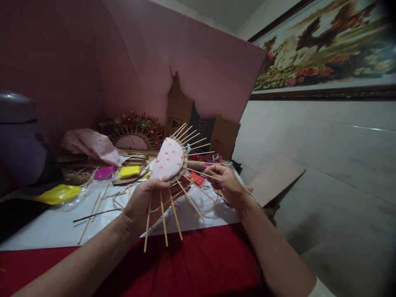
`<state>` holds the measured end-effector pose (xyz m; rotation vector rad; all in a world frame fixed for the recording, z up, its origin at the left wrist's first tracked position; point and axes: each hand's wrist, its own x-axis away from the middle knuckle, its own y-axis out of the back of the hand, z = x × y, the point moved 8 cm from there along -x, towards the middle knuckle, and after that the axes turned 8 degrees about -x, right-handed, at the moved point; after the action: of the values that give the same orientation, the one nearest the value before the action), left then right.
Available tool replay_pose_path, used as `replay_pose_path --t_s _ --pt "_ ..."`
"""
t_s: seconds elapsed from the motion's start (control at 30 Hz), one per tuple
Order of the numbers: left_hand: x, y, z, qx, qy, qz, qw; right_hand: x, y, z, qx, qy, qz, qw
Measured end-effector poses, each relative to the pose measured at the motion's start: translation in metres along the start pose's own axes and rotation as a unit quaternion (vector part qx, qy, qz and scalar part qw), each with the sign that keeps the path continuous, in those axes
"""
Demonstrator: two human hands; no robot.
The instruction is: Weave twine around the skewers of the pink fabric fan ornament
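My left hand [145, 202] grips the lower edge of a half-round woven fan piece [168, 159], thumb on its front. White cloth with pink-red dots covers its face, and a twine-wrapped curved edge runs along the right. Several thin wooden sticks [176, 214] spread out from that edge, up, right and down. A thin strand of twine [161, 206] crosses the lower sticks near my left fingers. My right hand [224, 183] is closed in a pinch beside the right-hand sticks. Whether its fingertips hold a stick or a strand is unclear.
Behind stands a decorated half-round piece [131, 142], with torn cardboard [182, 103] to its right. Yellow [58, 194] and magenta packets [104, 173], loose sticks [93, 210] and dotted cloth [93, 144] lie on the left. A brown board [275, 179] leans at right.
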<state>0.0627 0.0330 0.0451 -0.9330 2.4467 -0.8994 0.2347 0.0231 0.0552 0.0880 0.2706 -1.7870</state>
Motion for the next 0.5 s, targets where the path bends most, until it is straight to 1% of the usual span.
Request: replay_pose_path --t_s 0.1,0.23,0.37,0.43,0.5 --pt "0.001 0.0 -0.001 0.001 0.001 -0.002 1.0 0.0 0.003 0.001 -0.016 -0.009 0.011 1.0" --pt "-0.001 0.005 -0.001 -0.005 -0.008 -0.011 1.0 -0.001 0.012 0.0 -0.015 -0.002 -0.022 1.0" --pt "-0.005 0.011 -0.001 -0.023 -0.014 -0.031 0.999 -0.001 0.013 0.0 -0.007 0.011 -0.036 0.999" --pt "-0.006 0.013 -0.002 -0.034 -0.018 -0.047 0.998 -0.001 0.013 0.004 0.021 0.05 -0.054 0.997" --pt "-0.006 0.015 -0.003 -0.045 -0.02 -0.06 0.997 0.002 0.015 0.015 0.074 0.126 -0.088 0.985"
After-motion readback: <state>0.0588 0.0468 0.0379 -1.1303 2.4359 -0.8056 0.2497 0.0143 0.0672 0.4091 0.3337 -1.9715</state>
